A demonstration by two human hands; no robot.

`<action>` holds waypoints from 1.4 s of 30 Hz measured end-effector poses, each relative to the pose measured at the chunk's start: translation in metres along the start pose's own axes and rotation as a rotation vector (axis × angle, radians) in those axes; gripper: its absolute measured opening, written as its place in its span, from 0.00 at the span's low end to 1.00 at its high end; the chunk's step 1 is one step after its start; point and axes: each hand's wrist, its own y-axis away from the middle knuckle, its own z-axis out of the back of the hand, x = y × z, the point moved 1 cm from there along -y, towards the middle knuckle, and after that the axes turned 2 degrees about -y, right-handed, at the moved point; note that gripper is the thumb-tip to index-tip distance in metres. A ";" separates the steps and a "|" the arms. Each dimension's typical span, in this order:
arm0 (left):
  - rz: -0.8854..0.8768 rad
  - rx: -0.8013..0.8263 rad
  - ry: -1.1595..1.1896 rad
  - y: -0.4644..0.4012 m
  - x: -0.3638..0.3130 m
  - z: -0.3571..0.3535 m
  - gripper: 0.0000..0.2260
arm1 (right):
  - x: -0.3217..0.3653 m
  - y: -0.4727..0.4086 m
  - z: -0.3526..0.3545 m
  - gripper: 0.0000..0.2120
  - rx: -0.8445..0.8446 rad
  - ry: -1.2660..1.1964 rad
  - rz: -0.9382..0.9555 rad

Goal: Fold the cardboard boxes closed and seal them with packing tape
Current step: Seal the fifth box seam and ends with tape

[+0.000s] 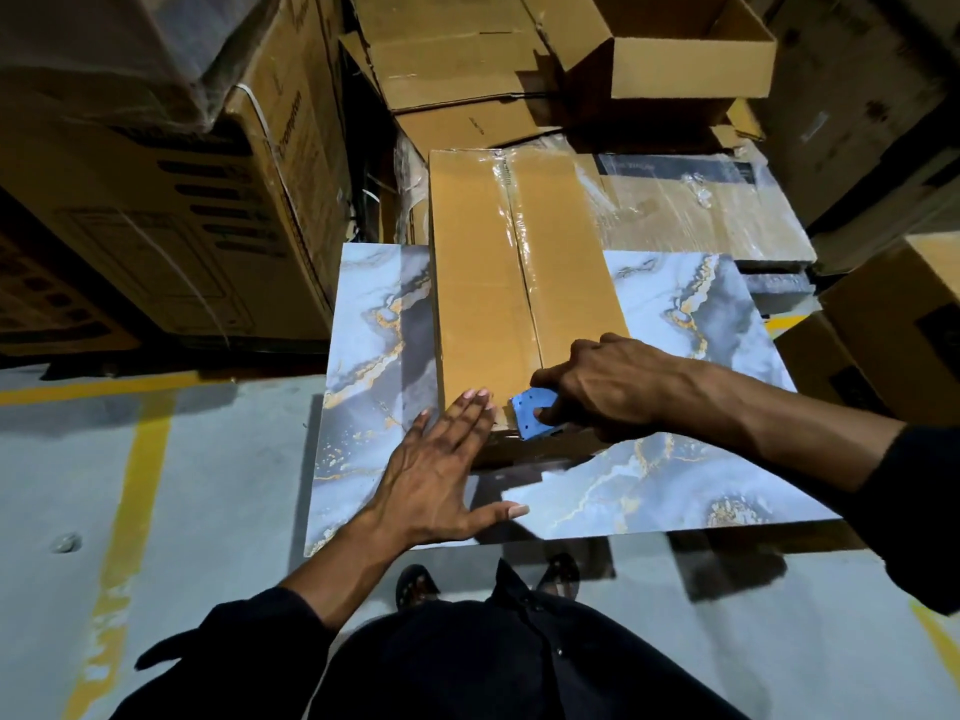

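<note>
A long brown cardboard box (488, 272) lies closed on a marble-patterned board (675, 491), with clear tape (519, 236) running down its centre seam. My left hand (441, 465) lies flat with straight fingers, its fingertips pressing the box's near left corner. My right hand (602, 387) grips a blue tape dispenser (532, 413) at the near end of the seam, at the box's front edge. The dispenser's roll is hidden under my hand.
Large printed cartons (171, 210) stack at the left. Flattened and open empty boxes (649, 49) pile up behind, and a plastic-wrapped carton (701, 210) lies beside the taped box. More boxes (893, 330) stand at the right. Grey floor with yellow lines (130, 491) stretches to the left.
</note>
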 end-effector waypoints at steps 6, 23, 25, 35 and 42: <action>0.013 -0.025 0.029 0.003 0.000 -0.002 0.51 | -0.051 0.040 -0.040 0.15 0.095 -0.051 -0.152; -0.166 0.093 -0.021 -0.100 -0.100 -0.017 0.50 | -0.077 0.081 -0.101 0.18 -0.212 -0.112 -0.013; -0.173 0.053 -0.009 -0.097 -0.094 -0.023 0.49 | -0.079 0.082 -0.112 0.19 -0.249 -0.111 0.001; -0.219 0.049 -0.049 -0.093 -0.091 -0.017 0.45 | -0.117 0.109 -0.147 0.20 -0.268 -0.116 0.039; -0.222 0.030 -0.063 -0.092 -0.095 -0.017 0.46 | -0.146 0.144 -0.177 0.21 -0.195 -0.174 0.000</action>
